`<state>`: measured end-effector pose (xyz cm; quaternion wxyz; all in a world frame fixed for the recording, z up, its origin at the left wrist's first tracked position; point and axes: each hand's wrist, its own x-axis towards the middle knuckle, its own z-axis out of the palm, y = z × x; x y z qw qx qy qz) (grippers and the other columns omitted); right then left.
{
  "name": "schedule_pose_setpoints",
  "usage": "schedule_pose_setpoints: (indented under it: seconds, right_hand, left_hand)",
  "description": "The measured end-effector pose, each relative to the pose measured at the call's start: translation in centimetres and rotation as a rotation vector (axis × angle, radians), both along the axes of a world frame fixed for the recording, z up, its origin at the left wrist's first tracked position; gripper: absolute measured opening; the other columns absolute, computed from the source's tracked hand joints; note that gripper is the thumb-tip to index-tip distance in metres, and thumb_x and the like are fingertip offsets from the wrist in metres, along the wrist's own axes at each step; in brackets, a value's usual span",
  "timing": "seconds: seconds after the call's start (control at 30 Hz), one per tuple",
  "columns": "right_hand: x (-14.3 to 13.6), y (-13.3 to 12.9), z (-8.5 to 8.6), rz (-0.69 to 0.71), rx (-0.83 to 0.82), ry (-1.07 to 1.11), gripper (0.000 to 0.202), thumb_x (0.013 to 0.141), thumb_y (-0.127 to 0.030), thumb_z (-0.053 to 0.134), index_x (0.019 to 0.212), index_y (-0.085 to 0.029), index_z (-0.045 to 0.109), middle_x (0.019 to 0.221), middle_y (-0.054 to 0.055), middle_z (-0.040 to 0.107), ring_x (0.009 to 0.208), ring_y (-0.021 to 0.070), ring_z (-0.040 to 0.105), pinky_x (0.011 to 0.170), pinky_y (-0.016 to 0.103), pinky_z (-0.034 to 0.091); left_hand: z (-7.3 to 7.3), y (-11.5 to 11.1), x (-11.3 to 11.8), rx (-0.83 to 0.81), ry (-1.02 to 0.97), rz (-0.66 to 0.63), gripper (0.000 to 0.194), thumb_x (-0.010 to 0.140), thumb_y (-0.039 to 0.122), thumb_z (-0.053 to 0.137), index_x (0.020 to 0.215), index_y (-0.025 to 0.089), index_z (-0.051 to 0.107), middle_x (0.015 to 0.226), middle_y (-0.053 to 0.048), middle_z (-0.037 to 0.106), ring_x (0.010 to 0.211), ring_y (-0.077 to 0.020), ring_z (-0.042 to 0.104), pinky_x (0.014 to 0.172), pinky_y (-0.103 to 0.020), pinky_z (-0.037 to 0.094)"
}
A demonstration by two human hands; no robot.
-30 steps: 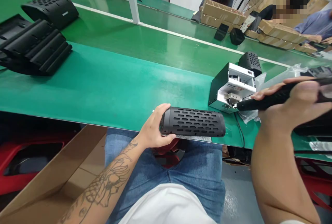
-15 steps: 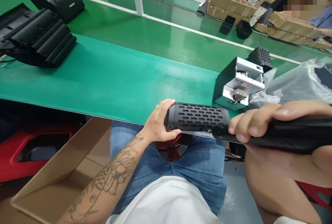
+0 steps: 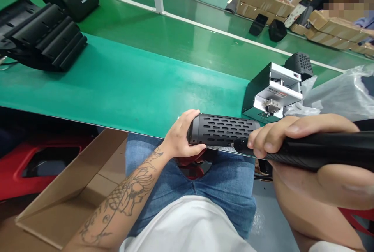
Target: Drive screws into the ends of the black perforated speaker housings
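A black housing (image 3: 229, 130) with rows of slots lies at the table's near edge. My left hand (image 3: 183, 135) is wrapped round its left end, thumb along the near side. In my right hand (image 3: 289, 137) is a black electric screwdriver (image 3: 327, 147), held nearly level and pointing left. Its tip is at the housing's near lower edge, by a small shiny spot; whether it touches is hard to tell. My right fingers hide part of the housing's right end.
A silver and black screw feeder (image 3: 271, 94) stands behind the housing on the right, near clear plastic bags (image 3: 344, 92). Stacked black shells (image 3: 43, 37) lie at left on the green table (image 3: 131, 84). An open cardboard box (image 3: 73, 193) sits below. Co-workers are across, beside cartons (image 3: 263, 4).
The screwdriver and my right hand have shifted slightly left along the housing's near edge. My left hand keeps its grip. The whole view has shifted a little.
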<state>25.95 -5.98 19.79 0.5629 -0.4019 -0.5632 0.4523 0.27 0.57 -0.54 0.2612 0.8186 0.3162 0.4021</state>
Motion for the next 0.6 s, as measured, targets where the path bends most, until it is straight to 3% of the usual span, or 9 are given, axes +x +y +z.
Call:
schedule_pose_setpoints:
  seconds: [0.1, 0.37, 0.6]
  right_hand:
    - [-1.2, -0.2, -0.5, -0.049, 0.043, -0.022, 0.042, 0.081, -0.064, 0.084, 0.096, -0.025, 0.080, 0.070, 0.004, 0.069, 0.060, 0.0263, 0.069, 0.068, 0.052, 0.063]
    - [-1.0, 1.2, -1.5, 0.064, 0.022, 0.051, 0.034, 0.084, -0.053, 0.088, 0.092, -0.022, 0.077, 0.069, 0.003, 0.068, 0.055, 0.0228, 0.067, 0.061, 0.046, 0.062]
    - [-1.9, 1.4, -2.1, -0.004, 0.042, 0.101, 0.038, 0.079, -0.055, 0.091, 0.088, -0.021, 0.076, 0.064, 0.002, 0.065, 0.049, 0.0214, 0.062, 0.054, 0.043, 0.058]
  left_hand:
    - [0.0, 0.0, 0.0, -0.006, -0.003, -0.004, 0.109, 0.077, 0.052, 0.084, 0.166, 0.022, 0.030, 0.158, -0.022, 0.049, 0.148, -0.0440, 0.051, 0.123, -0.063, 0.045]
    - [0.4, 0.0, 0.0, -0.014, -0.009, -0.010, 0.106, 0.077, 0.052, 0.084, 0.164, 0.022, 0.033, 0.156, -0.022, 0.052, 0.146, -0.0432, 0.053, 0.122, -0.063, 0.046]
    - [0.5, 0.2, 0.0, -0.034, -0.032, -0.009, 0.104, 0.074, 0.051, 0.087, 0.162, 0.023, 0.038, 0.153, -0.021, 0.055, 0.144, -0.0424, 0.055, 0.122, -0.062, 0.047]
